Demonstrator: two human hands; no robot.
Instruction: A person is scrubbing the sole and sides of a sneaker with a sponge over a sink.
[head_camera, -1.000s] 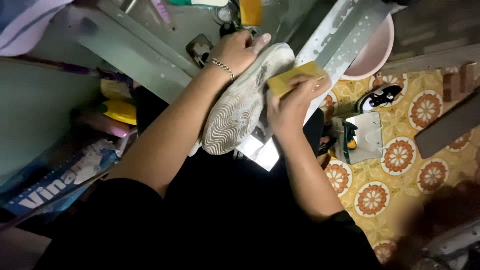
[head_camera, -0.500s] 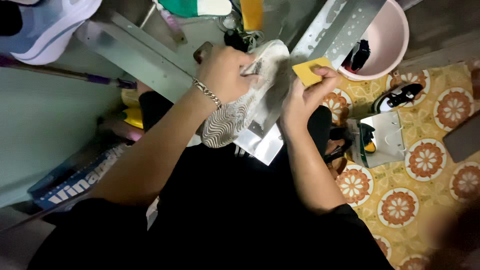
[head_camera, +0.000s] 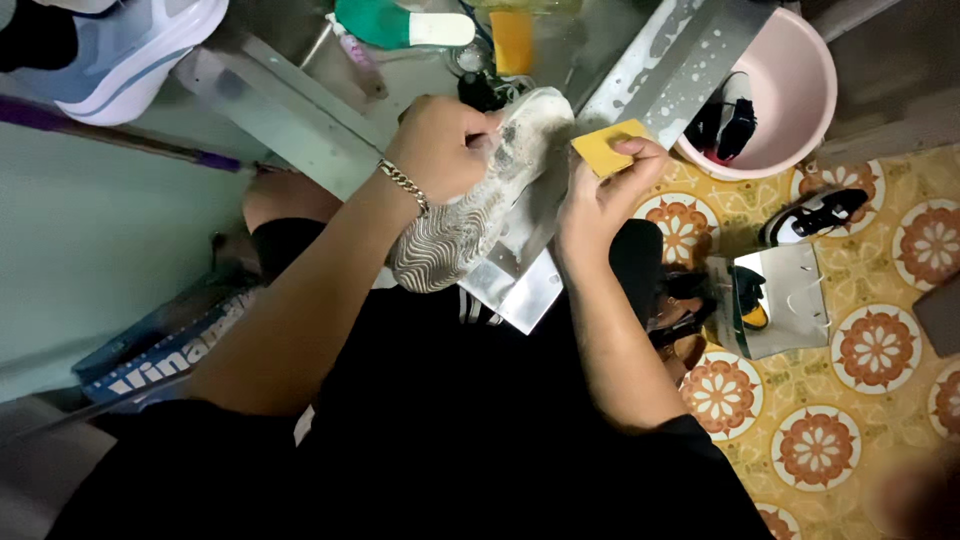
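Grey grime is seen on the shoe (head_camera: 480, 200), gripped at frame centre by the left hand (head_camera: 440, 145); a sponge (head_camera: 608, 146) is pinched in the right hand (head_camera: 600, 195). Cleaning seems unfinished.

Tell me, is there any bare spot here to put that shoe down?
The patterned floor lower right is bare, below the grey box. The wet metal tray edge beside the pink basin is free too. Around the shoe, bottles and cloths crowd the sink.

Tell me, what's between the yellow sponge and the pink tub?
A shiny, soap-spattered metal edge runs between the yellow sponge and the pink tub, as the head view shows.
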